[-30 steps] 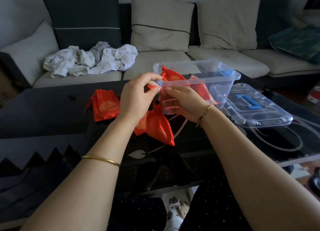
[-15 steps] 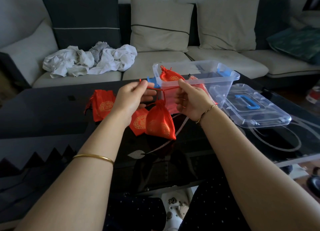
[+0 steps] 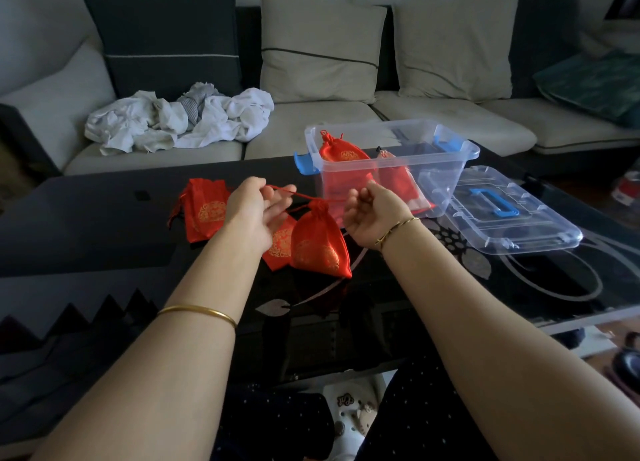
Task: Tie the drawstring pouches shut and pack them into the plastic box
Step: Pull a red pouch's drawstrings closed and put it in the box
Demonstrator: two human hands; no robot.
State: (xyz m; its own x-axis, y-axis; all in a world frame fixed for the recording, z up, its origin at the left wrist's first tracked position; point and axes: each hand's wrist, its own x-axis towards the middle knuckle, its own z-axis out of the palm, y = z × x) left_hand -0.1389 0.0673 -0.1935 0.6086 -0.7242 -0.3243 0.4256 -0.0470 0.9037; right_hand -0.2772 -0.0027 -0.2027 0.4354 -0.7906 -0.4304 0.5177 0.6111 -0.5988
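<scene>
A red drawstring pouch (image 3: 320,244) with gold print hangs between my hands, its neck gathered tight. My left hand (image 3: 256,209) pinches one end of its red string, and my right hand (image 3: 372,215) holds the other end, the string stretched taut. Two tied red pouches (image 3: 341,156) stand inside the clear plastic box (image 3: 446,149) just beyond my right hand. A flat red pouch (image 3: 202,209) lies on the table left of my left hand. Another red pouch (image 3: 280,244) lies partly under the hanging one.
The box's clear lid (image 3: 502,215) with a blue handle lies on the dark glass table (image 3: 86,225) right of the box. A sofa with cushions and a heap of white cloth (image 3: 180,118) stands behind the table.
My hands have drawn apart and lowered, pulling the string ends outward, and the pouch's neck has cinched tighter. The pouch now hangs lower over the table.
</scene>
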